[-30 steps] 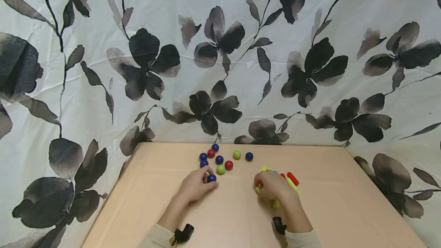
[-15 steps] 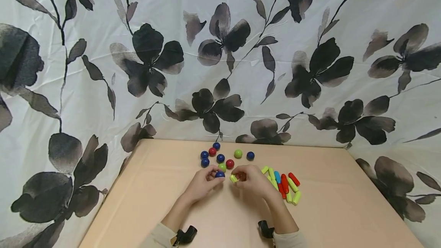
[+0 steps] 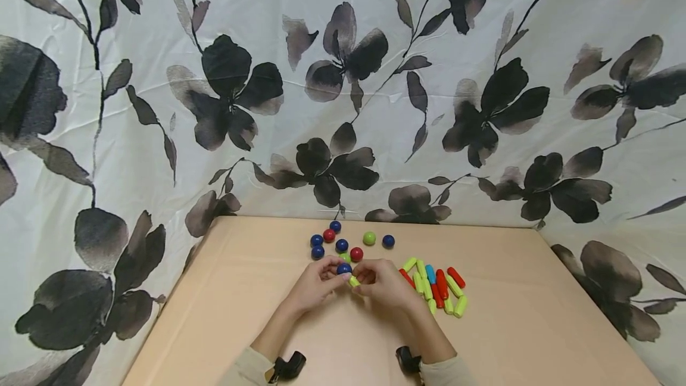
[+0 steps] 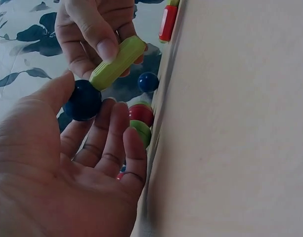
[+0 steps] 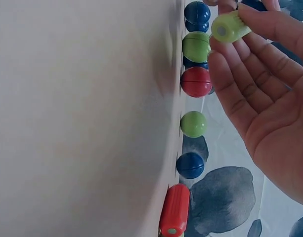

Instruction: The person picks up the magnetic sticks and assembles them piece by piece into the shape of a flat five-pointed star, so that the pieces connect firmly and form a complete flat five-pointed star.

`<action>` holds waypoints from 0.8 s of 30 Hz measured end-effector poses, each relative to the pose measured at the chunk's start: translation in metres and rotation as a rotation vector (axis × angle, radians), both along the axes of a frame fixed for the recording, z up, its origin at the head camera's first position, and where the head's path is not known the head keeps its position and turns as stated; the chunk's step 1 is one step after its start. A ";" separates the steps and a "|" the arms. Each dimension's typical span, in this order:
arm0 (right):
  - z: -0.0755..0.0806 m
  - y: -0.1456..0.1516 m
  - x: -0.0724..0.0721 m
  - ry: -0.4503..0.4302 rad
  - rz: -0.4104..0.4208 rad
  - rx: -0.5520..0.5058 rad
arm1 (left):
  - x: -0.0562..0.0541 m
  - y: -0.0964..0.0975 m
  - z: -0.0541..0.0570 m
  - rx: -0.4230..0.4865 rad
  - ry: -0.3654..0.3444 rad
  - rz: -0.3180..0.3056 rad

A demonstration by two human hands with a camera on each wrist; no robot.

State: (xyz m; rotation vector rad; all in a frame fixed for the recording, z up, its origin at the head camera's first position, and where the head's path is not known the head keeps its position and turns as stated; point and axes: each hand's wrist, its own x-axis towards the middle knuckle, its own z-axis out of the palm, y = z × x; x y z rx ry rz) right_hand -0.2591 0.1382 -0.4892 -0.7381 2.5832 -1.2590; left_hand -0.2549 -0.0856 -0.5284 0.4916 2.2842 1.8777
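Well, sleeves: pale beige fabric cuffs [image 3: 447,371] at 5 and 7 o'clock; matte black wrist mounts [image 3: 290,366] just beyond them
Left hand [image 3: 313,285]: thumb and fingertips closed around a glossy dark blue sphere, the held ball [image 3: 344,268]; other fingers gently curved
Right hand [image 3: 388,283]: thumb and fingertips pinch a short yellow-green rod, the held rod [image 4: 117,61]; the grip is narrowed to the rod's thickness
Ball meets rod: between the two hands, over the middle of the table; rod at 5 o'clock of the ball, one end seemingly touching it
Rod surface: ribbed, plastic-looking, with a round grey disc set in its flat free end
Loose rods [image 3: 460,306]: at 3 to 4 o'clock from the held ball; red, blue and yellow-green cylinders, lying close together
Loose balls [image 3: 356,254]: from 11 to 2 o'clock; five blue, two red, two green, shiny, some with a fine seam visible; one green partly hidden behind the hands
Tabletop [image 3: 332,344]: smooth, pale tan, straight-edged
Backdrop [image 3: 268,130]: lightly creased white cloth at 12 o'clock, printed with dark, watercolour-like flowers
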 end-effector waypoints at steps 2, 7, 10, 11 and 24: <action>-0.001 -0.001 0.000 -0.003 -0.001 -0.010 | 0.000 0.000 0.001 0.019 -0.015 0.012; 0.001 0.001 -0.001 -0.007 -0.023 -0.020 | -0.002 0.000 0.001 0.049 -0.006 0.048; 0.006 0.008 -0.001 -0.003 -0.068 -0.007 | -0.004 0.001 0.001 0.097 -0.020 0.052; 0.008 0.012 -0.001 0.004 -0.088 0.004 | -0.004 0.001 0.002 0.117 -0.023 0.050; 0.025 0.075 -0.004 0.086 -0.333 0.153 | 0.001 -0.002 0.002 -0.038 0.072 0.054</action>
